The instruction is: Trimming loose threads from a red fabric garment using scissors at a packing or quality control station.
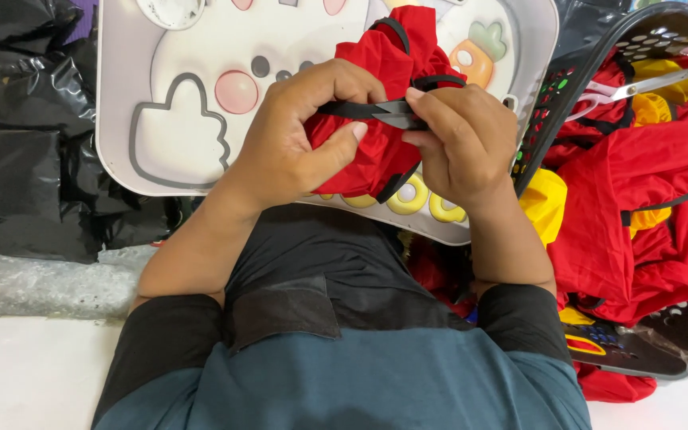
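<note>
The left hand (296, 139) has its grip closed around a bunched red garment (380, 119), thumb pressed across the cloth and fingers curled over a black trim strap (348, 109) that it pulls taut toward the other hand. The right hand (463, 139) has its grip closed on a small dark thread snipper (396, 115), whose blades lie on the strap just beside the left fingertips. Both hands hold the garment lifted just above a white tabletop (153, 95) printed with a cartoon animal and a carrot, so nothing of it lies flat.

As a judgement, trimming on this 1 piece is under way rather than finished: the snipper is at the strap, and the garment is bunched in the left grip, not laid aside. Whether a loose thread remains at the blades is too small to tell.

To the right of the right grip a dark plastic basket (567, 72) holds a heap of red and yellow garments (646, 183) with the same black trim, and a pair of pale-handled scissors (639, 87) lies on top. Whether that heap is done or waiting cannot be told. Crumpled black plastic sheeting (17, 159) lies well to the left of the left grip.
</note>
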